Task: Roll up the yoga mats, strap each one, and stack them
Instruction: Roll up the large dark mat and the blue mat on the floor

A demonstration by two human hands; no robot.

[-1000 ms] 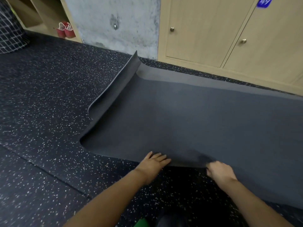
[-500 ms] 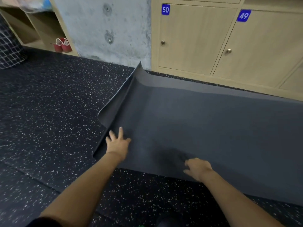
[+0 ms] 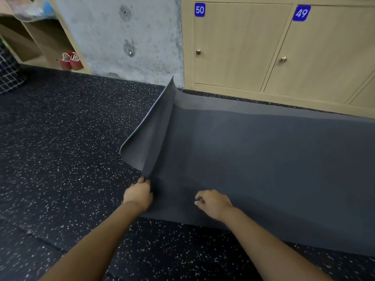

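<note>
On floor (image 3: 60,159), mat (image 3: 263,169) end is pinched by L hand (image 3: 139,194); R hand (image 3: 214,202) curled on mat, grip unclear. Rolling judged barely begun; strapping, stacking left.

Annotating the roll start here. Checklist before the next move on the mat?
1. Left grip: left hand holds the yoga mat at its curled end: ok.
2. Right grip: right hand rests on the mat, fingers curled; pinching it or not: cannot tell.
3. First turn of the roll formed: not ok, the end only stands up.
4. Mat flat past the hands: ok.
5. Mat's far right end: cannot tell, out of frame.
6. Strap in view: not ok, none seen.
</note>
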